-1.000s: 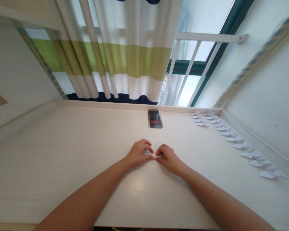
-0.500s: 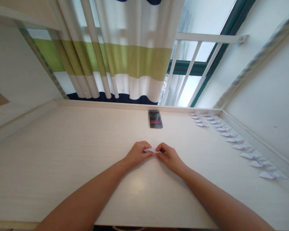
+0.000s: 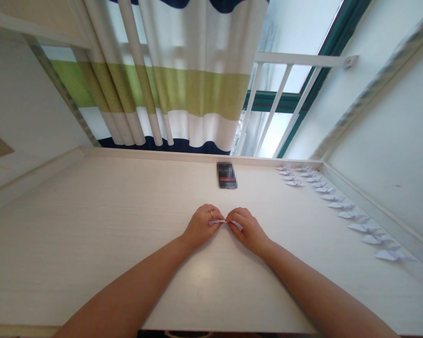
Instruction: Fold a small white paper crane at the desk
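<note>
A small piece of folded white paper [image 3: 217,221] is held just above the white table [image 3: 144,197], between my two hands. My left hand [image 3: 202,226], with a ring on one finger, pinches its left part. On the other side, my right hand [image 3: 247,228] grips the right end between thumb and fingers. The fingertips of both hands nearly meet at the middle of the paper. Fingers hide much of the paper, so its exact shape is unclear.
Several white folded paper cranes [image 3: 340,205] line the table's right side, with a few more at the back right corner. A dark blurred object with a red stripe [image 3: 227,175] lies beyond my hands. A raised ledge [image 3: 155,154] borders the back, below a striped curtain [image 3: 204,94].
My left fingers have closed further over the paper, so less of it shows. The fingertips of both hands have come closer together. The view has shifted slightly.
</note>
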### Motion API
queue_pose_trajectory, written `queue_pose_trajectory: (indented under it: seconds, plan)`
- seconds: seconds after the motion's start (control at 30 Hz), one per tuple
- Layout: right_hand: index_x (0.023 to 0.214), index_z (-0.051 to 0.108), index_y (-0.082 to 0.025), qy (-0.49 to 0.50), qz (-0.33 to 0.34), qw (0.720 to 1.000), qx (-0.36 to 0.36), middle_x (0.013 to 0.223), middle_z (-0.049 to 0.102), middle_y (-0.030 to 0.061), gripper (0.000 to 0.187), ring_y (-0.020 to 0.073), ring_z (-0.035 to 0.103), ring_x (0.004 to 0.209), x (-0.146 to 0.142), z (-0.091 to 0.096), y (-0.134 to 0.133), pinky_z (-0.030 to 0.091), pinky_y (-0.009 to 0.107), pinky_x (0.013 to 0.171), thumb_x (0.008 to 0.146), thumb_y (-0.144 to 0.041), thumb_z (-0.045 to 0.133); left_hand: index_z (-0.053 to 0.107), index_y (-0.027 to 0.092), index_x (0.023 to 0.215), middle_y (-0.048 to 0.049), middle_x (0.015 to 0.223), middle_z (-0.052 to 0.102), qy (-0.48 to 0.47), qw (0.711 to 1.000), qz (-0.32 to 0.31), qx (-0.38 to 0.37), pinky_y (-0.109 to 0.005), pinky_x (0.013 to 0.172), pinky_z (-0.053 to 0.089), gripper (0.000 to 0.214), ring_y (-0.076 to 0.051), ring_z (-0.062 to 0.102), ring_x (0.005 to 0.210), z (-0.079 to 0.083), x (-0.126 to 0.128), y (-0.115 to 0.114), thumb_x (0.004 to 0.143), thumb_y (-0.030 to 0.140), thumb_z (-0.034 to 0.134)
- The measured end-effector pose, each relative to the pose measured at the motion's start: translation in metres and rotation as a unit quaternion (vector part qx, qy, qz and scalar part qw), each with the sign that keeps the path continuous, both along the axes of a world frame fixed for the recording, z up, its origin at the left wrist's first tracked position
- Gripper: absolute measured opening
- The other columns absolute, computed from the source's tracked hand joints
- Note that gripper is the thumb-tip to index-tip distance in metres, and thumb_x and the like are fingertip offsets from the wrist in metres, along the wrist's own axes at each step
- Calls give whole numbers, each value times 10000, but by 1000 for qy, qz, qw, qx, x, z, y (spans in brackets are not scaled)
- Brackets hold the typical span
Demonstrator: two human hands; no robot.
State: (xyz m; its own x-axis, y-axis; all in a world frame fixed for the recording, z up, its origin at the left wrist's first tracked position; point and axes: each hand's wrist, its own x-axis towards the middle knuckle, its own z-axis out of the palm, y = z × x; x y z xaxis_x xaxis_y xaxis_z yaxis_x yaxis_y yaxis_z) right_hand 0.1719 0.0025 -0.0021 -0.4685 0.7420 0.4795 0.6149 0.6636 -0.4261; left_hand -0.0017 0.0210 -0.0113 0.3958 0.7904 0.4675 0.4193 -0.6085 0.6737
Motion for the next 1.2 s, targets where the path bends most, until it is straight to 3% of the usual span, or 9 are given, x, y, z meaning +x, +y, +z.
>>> queue_pose_trajectory:
  seconds: [0.17,0.47,0.67,0.8,0.97,1.1,1.2]
  plan:
    - [791,538,-163,-50,22,997,56,806,588,64,111,163,497,764,0,-3,2,390,321,720,783,-97,449,634,172,721,-41,788,611,20,999,-6,33,-300,753,431,117,-149,541,787,-3,0,1,704,91,550]
    - [783,562,-153,-105,22,990,88,803,576,67,138,159,465,743,-2,-2,0,371,311,704,789,-86,442,613,162,711,-40,783,604,51,999,-11,16,-301,756,435,113,-152,528,792,-4,0,2,701,78,537]
    - [771,580,-156,-140,22,985,94,792,565,64,146,155,443,728,-2,-1,0,365,299,691,786,-87,453,616,163,747,-44,832,610,70,996,-34,-31,-305,795,435,122,-156,528,838,-10,-2,7,681,91,543]
    - [747,583,-147,-150,22,984,89,766,561,63,137,154,439,718,-2,-2,0,368,291,681,780,-88,465,637,163,772,-47,857,618,64,993,-71,-67,-292,812,427,124,-151,540,850,-6,-5,8,681,138,557]
    - [734,590,-156,-159,29,984,73,776,560,68,135,160,441,725,-2,1,-2,373,293,672,788,-118,473,614,169,947,-53,950,607,73,987,-110,-94,-313,834,423,334,-169,540,891,2,-10,7,613,164,610]
    - [804,610,-156,-169,57,983,53,779,565,73,156,165,461,729,0,4,-3,378,303,669,809,-140,455,601,144,904,-52,867,624,28,985,-63,-160,-291,759,453,223,-144,566,797,-1,-9,9,697,152,518]
    - [850,618,-160,-168,80,982,40,797,571,74,172,162,478,735,2,6,-2,387,311,680,822,-160,448,614,139,789,-43,803,622,18,986,-52,-158,-275,744,452,126,-131,569,761,-4,-7,10,721,158,510]
